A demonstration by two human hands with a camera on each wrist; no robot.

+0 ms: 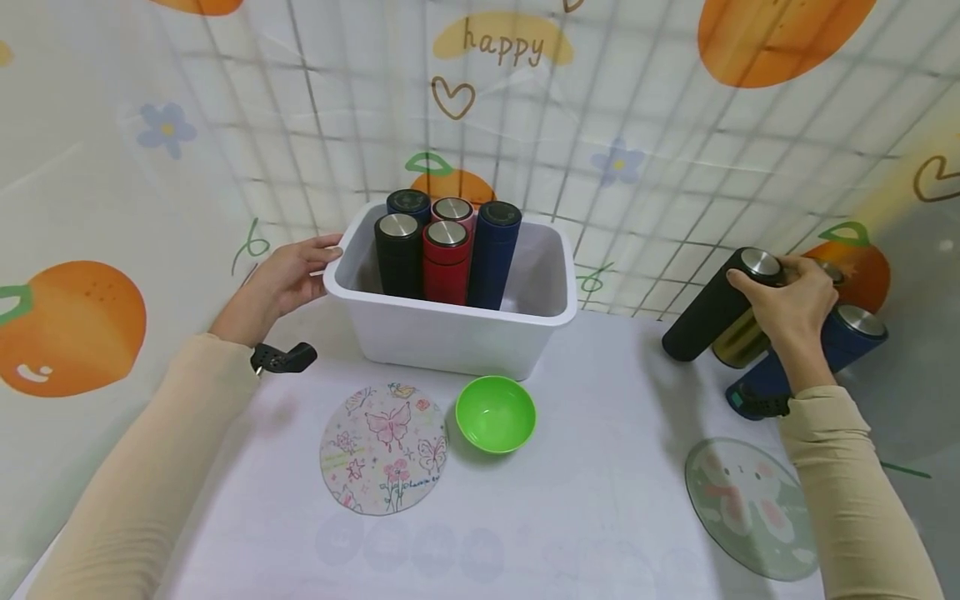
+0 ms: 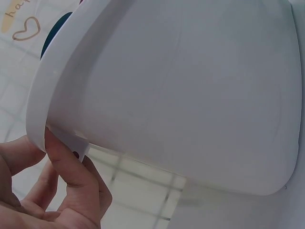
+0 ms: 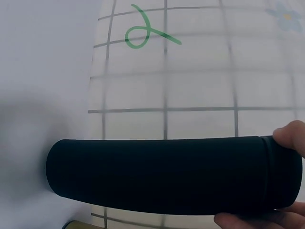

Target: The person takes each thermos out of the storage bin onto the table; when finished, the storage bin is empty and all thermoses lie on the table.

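At the left end of the white bin (image 1: 450,342), my left hand (image 1: 281,279) pinches the rim between thumb and fingers, as the left wrist view shows close up. Inside the bin stand several thermos flasks, among them a red flask (image 1: 447,267), a black flask (image 1: 399,258) and a dark blue flask (image 1: 493,258). Far to the right, my right hand (image 1: 795,304) grips another black thermos flask (image 3: 167,175) around its lid end. Behind that hand are a gold flask (image 1: 738,342) and a blue flask (image 1: 840,337), both partly hidden.
A green bowl (image 1: 496,414) sits in front of the bin, beside a round butterfly mat (image 1: 384,450). Near my right forearm lies a green rabbit mat (image 1: 750,508). A wire grid (image 1: 630,100) behind a printed sheet rises at the back.
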